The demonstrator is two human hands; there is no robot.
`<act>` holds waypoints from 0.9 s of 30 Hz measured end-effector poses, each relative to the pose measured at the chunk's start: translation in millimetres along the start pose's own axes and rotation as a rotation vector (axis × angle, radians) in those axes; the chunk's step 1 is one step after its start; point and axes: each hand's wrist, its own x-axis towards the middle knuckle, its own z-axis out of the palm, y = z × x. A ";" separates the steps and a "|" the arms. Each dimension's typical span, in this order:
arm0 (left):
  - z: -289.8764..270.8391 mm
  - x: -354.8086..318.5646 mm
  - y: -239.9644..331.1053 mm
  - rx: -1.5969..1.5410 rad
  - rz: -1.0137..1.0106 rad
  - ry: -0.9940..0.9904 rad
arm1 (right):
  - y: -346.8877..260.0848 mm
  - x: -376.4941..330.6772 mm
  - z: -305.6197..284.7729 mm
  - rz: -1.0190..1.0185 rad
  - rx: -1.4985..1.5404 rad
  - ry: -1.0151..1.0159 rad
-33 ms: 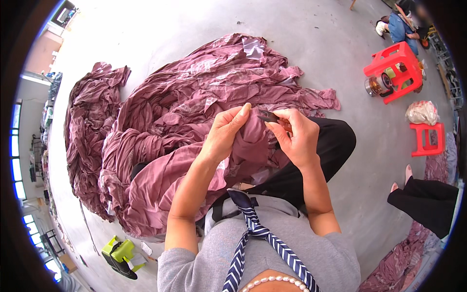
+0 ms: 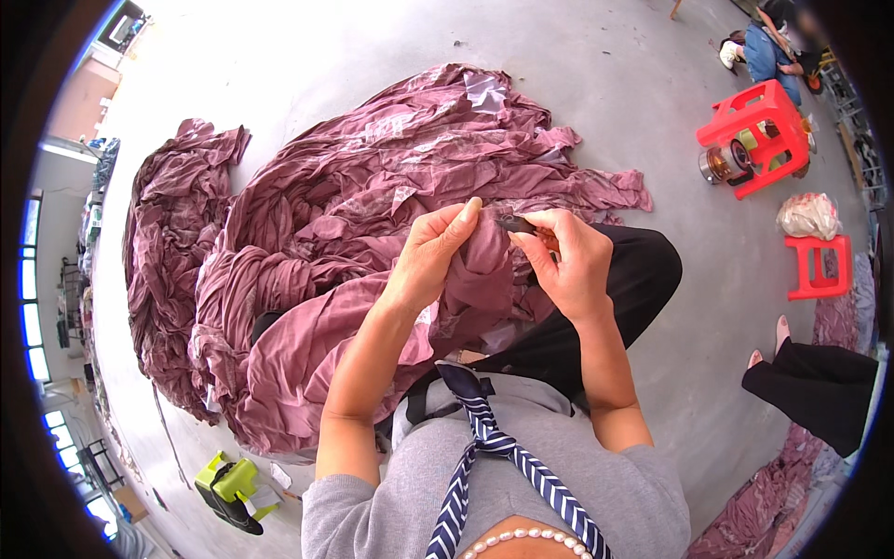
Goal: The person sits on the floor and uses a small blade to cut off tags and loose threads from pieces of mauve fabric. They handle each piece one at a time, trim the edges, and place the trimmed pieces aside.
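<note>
On the floor (image 2: 689,326), in front of the person (image 2: 549,429), a big heap of pink cloth (image 2: 372,186) lies in soft folds, and one part of it comes up into the hands. The left hand (image 2: 433,247) has its grip on a fold of the cloth, with the thumb pressed down to pinch it. The right hand (image 2: 573,261) grips a small dark tool (image 2: 515,224) that points at the cloth, near the left thumb. Whether the tip touches the cloth is too small to tell.

To do this well, the left hand should keep the fold tight and smooth so it does not slip or bunch up. The tool is best moved in small, slow bits, with its tip kept away from the left thumb.

Toward the floor's right edge, at the far end, there is a big red stool (image 2: 792,121), with a see-through jar (image 2: 717,164) at its left side. What is in the jar is hard to tell. Nearer, a pale bag (image 2: 808,216) sits on a small red stool (image 2: 794,270). The bag looks puffy and full, but what is inside does not show.
</note>
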 end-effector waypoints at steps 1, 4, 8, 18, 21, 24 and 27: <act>0.0 -0.6 1.3 0.026 0.003 -0.004 | 0.7 0.4 -0.5 0.011 0.012 0.021; 1.6 -1.5 3.8 0.051 0.004 -0.002 | 1.7 1.9 -3.1 0.071 0.085 0.081; -5.1 -0.7 3.5 0.052 0.015 -0.013 | -3.8 2.0 -9.0 0.142 0.165 0.042; -0.3 -4.0 6.2 0.237 -0.008 0.047 | -4.3 7.5 -3.1 -0.021 0.017 -0.021; -2.5 -5.2 6.3 0.279 -0.044 0.034 | -2.8 7.6 0.1 -0.061 -0.005 -0.004; 0.6 -6.5 6.3 0.242 -0.015 0.022 | -0.3 7.4 -0.5 -0.025 -0.020 0.036; -3.6 -6.7 6.0 0.204 -0.005 0.036 | 4.3 7.2 -5.2 0.134 0.189 0.134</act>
